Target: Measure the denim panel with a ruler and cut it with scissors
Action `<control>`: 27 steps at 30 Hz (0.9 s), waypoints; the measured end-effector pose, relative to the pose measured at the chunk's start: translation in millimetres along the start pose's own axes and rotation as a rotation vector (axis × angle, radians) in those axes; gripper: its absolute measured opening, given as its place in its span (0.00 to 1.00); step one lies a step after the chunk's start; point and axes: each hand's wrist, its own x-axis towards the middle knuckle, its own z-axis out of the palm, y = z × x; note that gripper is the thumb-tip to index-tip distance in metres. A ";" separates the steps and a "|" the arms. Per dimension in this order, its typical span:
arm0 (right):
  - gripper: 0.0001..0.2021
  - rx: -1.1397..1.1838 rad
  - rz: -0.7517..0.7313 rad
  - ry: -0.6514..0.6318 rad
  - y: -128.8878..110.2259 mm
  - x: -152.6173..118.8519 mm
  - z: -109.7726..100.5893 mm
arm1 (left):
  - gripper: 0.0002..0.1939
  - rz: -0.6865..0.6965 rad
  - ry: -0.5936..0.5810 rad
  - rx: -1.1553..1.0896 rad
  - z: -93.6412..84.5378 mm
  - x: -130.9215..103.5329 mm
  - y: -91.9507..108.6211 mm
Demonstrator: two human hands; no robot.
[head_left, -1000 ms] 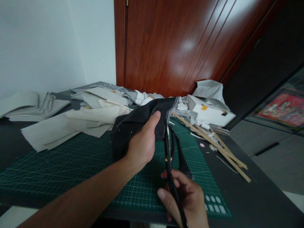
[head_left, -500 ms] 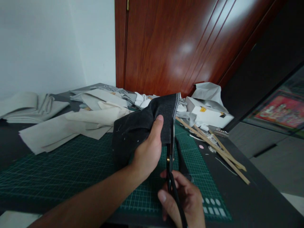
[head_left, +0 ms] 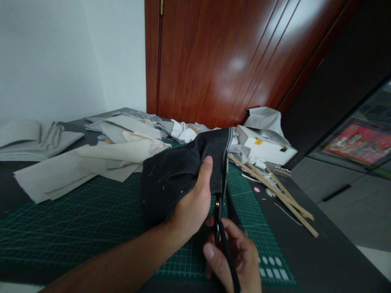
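A piece of black fabric [head_left: 177, 167] with a pale stitched edge at its upper right is held up by my left hand [head_left: 195, 199], thumb pressed on top. My right hand [head_left: 235, 256] grips the black handles of a pair of scissors [head_left: 220, 215]. Their blades point away from me along the fabric's right side, with the cloth at the blades. A narrow dark strip [head_left: 232, 207] hangs to the right of the scissors. Both hands are above a green cutting mat [head_left: 106, 219]. The fabric's underside and my left fingers below it are hidden.
Pale fabric pieces [head_left: 67, 171] lie on the left, with folded cloth [head_left: 33, 140] behind them. To the right are wooden sticks [head_left: 281, 195], scraps and a white box [head_left: 262, 144]. A red-brown door [head_left: 207, 61] stands behind the dark table [head_left: 332, 252].
The fabric's upper edge and my left hand sit slightly lower in view. My right hand stays on the scissors, nearly in place. The whole view has shifted a little.
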 end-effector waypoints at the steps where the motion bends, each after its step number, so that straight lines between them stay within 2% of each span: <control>1: 0.23 0.004 0.002 0.004 -0.2 0.1 0.3 | 0.05 0.020 0.024 0.020 1.8 -0.8 2.4; 10: 0.22 0.016 -0.007 -0.001 1.4 1.6 0.3 | 0.07 0.079 0.110 0.223 12.7 -7.0 18.1; 20: 0.21 -0.014 -0.018 0.017 3.1 0.6 -0.1 | 0.08 0.058 -0.016 0.152 8.5 -7.4 13.4; 27: 0.20 0.035 -0.007 0.012 2.4 -0.6 1.5 | 0.04 0.071 0.013 0.165 8.3 -8.2 13.4</control>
